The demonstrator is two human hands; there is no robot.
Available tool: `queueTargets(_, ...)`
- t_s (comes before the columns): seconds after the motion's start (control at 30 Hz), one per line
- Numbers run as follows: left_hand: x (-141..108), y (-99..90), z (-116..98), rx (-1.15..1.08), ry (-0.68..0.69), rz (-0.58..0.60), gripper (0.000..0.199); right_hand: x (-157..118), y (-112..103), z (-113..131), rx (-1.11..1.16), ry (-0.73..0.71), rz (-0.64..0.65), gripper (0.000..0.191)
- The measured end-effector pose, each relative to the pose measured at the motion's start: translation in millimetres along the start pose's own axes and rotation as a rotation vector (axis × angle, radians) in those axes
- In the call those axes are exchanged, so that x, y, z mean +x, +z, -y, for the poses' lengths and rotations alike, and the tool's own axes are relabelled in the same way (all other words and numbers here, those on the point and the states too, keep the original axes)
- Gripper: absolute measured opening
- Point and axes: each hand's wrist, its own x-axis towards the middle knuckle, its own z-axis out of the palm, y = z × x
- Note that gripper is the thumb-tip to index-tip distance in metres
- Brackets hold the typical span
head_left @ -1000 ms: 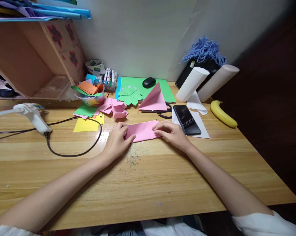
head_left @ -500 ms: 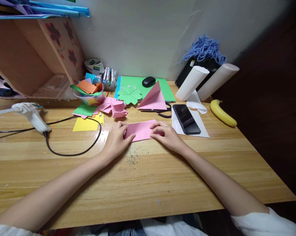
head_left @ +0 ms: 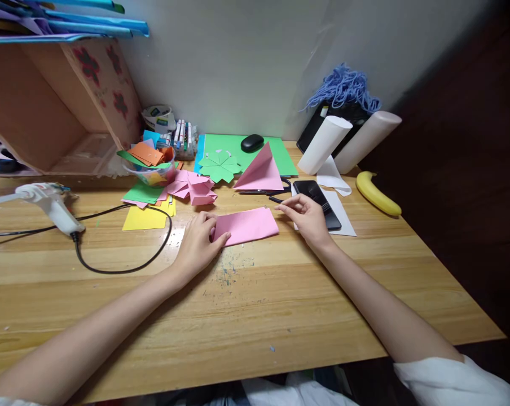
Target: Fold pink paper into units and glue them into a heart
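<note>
A folded pink paper strip (head_left: 246,225) lies on the table in front of me. At its left end, my left hand (head_left: 201,239) grips it, thumb on top and fingers curled at the far edge. My right hand (head_left: 303,217) is off the paper, just beyond its right end and partly over a black phone (head_left: 329,211). Its thumb and fingertips are slightly apart with nothing visible between them. Behind the strip stands a folded pink paper triangle (head_left: 263,172), with black-handled scissors (head_left: 285,187) partly hidden under it.
Pink folded pieces (head_left: 191,186), a green paper flower (head_left: 220,166) and a bowl of paper scraps (head_left: 151,163) sit at the back left. A white glue gun (head_left: 52,206) trails its cable at left. White rolls (head_left: 326,144) and a banana (head_left: 377,194) are at right.
My right hand has let go of the strip's right end and moved right and slightly up, toward the phone. My left hand keeps its hold. The view has shifted slightly.
</note>
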Motion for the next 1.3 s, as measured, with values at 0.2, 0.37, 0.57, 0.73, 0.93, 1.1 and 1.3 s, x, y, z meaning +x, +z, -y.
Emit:
queueTargets(0.2, 0, -0.1, 1, -0.050, -0.022, -0.015, 0.024, 5, -9, -3, -0.003, -0.048, -0.152, 0.021)
queueTargets(0.37, 1, -1.2, 1, -0.079, -0.055, -0.036, 0.018, 3, -8, -5, -0.243, -0.183, -0.098, 0.015)
queueTargets(0.57, -2, -7.1, -4, -0.227, -0.023, -0.148, 0.003, -2, -8, 11, -0.418, -0.336, 0.005, 0.028)
queueTargets(0.73, -4, -8.6, -8, -0.216, 0.092, -0.138, 0.022, -6, -9, 23, -0.281, -0.314, 0.537, 0.034)
queueTargets(0.93, -8, -6.6, -10, -0.167, 0.141, 0.083, 0.009, -13, -7, 23, -0.237, -0.110, 0.675, 0.020)
queueTargets(1.1, -11, -7.2, -13, -0.107, 0.149, 0.128, 0.021, -13, -10, 23, -0.262, -0.050, 0.579, 0.020)
queueTargets(1.3, -4, -4.7, -6, -0.240, -0.067, 0.010, 0.029, -10, 0, 8, -0.204, 0.024, 0.406, 0.025)
